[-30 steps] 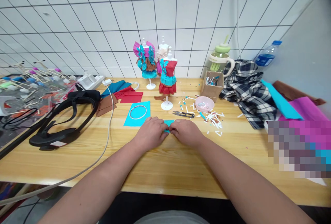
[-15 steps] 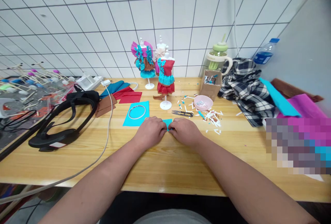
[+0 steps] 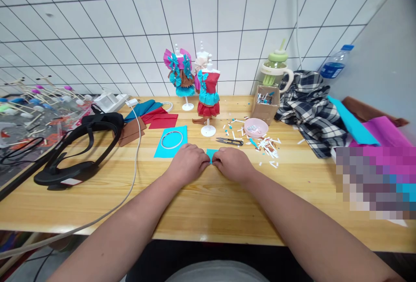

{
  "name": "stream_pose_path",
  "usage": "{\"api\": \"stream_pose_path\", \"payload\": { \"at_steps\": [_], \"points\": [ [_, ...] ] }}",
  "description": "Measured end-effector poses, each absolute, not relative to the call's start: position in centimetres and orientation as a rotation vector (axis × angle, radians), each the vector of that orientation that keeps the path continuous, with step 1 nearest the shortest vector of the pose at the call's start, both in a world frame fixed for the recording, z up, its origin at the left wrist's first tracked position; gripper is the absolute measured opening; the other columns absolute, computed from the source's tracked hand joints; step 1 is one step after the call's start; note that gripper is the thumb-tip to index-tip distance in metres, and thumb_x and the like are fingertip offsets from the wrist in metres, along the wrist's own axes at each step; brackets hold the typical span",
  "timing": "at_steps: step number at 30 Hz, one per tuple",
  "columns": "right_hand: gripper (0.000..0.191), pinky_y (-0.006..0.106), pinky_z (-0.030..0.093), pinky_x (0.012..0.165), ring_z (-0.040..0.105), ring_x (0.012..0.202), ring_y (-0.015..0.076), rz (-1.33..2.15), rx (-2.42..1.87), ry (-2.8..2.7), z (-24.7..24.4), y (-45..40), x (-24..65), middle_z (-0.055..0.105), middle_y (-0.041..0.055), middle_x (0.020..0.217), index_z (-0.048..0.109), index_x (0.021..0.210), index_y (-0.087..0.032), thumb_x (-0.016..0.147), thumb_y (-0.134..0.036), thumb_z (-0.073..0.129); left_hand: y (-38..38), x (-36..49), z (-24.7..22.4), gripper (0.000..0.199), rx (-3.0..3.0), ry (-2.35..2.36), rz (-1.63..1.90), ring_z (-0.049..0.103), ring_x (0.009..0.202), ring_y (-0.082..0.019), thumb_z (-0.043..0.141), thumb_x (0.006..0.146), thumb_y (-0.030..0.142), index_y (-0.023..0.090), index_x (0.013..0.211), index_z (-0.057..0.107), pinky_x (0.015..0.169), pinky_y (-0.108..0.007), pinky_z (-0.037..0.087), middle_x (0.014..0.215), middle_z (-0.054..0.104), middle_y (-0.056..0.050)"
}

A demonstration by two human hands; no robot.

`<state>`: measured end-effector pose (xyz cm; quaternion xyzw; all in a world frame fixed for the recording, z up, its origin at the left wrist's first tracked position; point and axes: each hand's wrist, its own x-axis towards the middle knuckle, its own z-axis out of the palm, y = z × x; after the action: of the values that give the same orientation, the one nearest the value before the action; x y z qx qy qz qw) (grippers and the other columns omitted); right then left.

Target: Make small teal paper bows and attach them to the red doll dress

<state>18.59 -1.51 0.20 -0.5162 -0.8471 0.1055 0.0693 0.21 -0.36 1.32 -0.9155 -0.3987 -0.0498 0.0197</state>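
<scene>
Both of my hands pinch a small teal paper piece point(image 3: 211, 154) on the wooden table point(image 3: 208, 212). My left hand point(image 3: 188, 163) grips its left side and my right hand point(image 3: 232, 164) its right side; most of the piece is hidden under my fingers. Just behind my left hand lies a teal paper sheet point(image 3: 165, 149) with a metal ring point(image 3: 172, 139) on it. Small black snips point(image 3: 230, 141) lie behind my right hand. A mannequin in a red and teal paper dress point(image 3: 208, 95) stands further back.
A black headset point(image 3: 78, 147) and a grey cable point(image 3: 130, 186) lie at the left. Red, brown and teal sheets point(image 3: 152, 119), a second dressed mannequin point(image 3: 179, 73), a pink dish point(image 3: 256, 127), paper scraps point(image 3: 268, 148), a cardboard box point(image 3: 266, 106), a green cup point(image 3: 275, 71), plaid cloth point(image 3: 312, 115).
My hands stay pinched on the teal piece and have shifted very slightly; the view has tilted a little. Nothing else has moved.
</scene>
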Motion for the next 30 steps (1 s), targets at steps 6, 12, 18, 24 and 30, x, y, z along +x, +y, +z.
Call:
{"api": "stream_pose_path", "payload": {
  "at_steps": [6,12,18,24,30],
  "points": [
    [0.032,0.027,0.035,0.070,0.059,0.087,0.0184,0.266,-1.547,-2.585,0.2,-1.5,18.7,0.068,0.0042,0.091,0.070,0.093,-0.025,0.093,-0.034,0.039,-0.3,0.4,1.7,0.021,-2.844,-1.171,-0.126,0.060,0.080,-0.021,0.050,0.088,0.025,0.023,0.081,0.071,0.076,-0.036,0.038,0.078,0.070,-0.003],
    [0.030,0.027,0.035,0.068,0.059,0.087,0.0181,0.260,-1.596,-2.588,0.3,-1.6,18.4,0.067,0.0046,0.092,0.069,0.093,-0.025,0.092,-0.033,0.040,0.0,0.3,0.9,0.020,-2.910,-1.223,-0.154,0.062,0.082,-0.021,0.050,0.089,0.026,0.023,0.091,0.070,0.076,-0.034,0.041,0.082,0.071,-0.004],
    [0.026,0.027,0.036,0.068,0.059,0.088,0.0178,0.270,-1.612,-2.577,0.3,-1.6,18.3,0.066,0.0041,0.092,0.067,0.093,-0.024,0.092,-0.031,0.042,0.0,0.2,0.7,0.020,-2.916,-1.267,-0.175,0.060,0.080,-0.021,0.051,0.089,0.028,0.024,0.090,0.070,0.076,-0.035,0.042,0.081,0.069,-0.005],
    [0.029,0.027,0.036,0.068,0.058,0.087,0.0177,0.276,-1.602,-2.593,0.3,-1.5,18.4,0.065,0.0047,0.091,0.067,0.091,-0.023,0.094,-0.031,0.039,-0.1,0.4,0.7,0.017,-2.937,-1.261,-0.271,0.058,0.088,-0.021,0.053,0.087,0.024,0.021,0.086,0.069,0.081,-0.034,0.044,0.088,0.066,-0.006],
    [0.027,0.027,0.036,0.066,0.059,0.085,0.0173,0.253,-1.575,-2.612,0.6,-1.7,18.5,0.064,0.0042,0.091,0.066,0.091,-0.023,0.094,-0.029,0.039,0.2,0.3,0.1,0.021,-2.997,-1.296,-0.219,0.061,0.083,-0.019,0.049,0.089,0.023,0.022,0.091,0.070,0.080,-0.032,0.046,0.081,0.069,-0.005]
  ]
}}
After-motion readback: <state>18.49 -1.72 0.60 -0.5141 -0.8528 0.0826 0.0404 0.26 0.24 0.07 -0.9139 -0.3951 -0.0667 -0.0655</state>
